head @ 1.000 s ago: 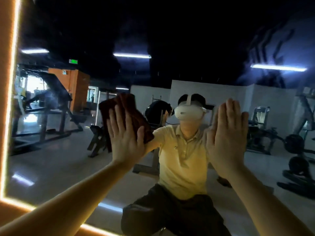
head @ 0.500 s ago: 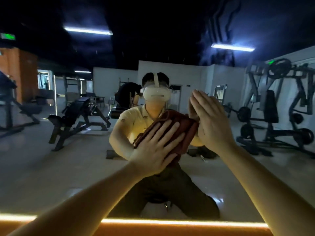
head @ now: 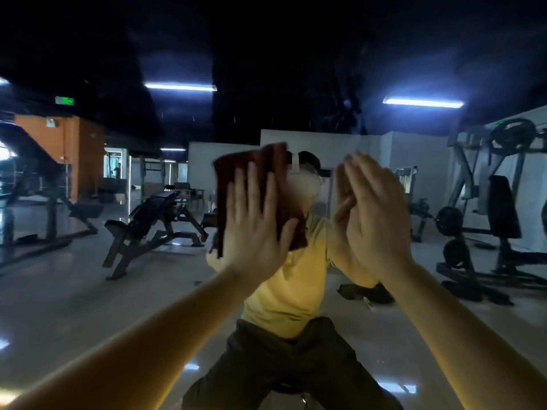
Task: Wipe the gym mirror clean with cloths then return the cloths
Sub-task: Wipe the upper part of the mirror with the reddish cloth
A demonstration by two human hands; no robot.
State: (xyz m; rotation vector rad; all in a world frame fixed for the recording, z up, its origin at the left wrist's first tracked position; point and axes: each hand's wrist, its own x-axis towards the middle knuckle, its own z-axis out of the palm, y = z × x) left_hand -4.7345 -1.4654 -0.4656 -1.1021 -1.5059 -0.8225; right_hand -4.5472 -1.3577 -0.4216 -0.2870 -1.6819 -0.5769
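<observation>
Cloth: dark red cloth lies flat on the mirror near centre; its edges are blurred and its lower part is hidden.
Left hand: the left hand presses the cloth, fingers straight and spread.
Right hand: the right hand is just beside it, fingers straight and close together, meeting its reflection (whether a 2nd cloth lies beneath cannot be told).
Reflection: a yellow shirt, with a weight bench to its left.
</observation>
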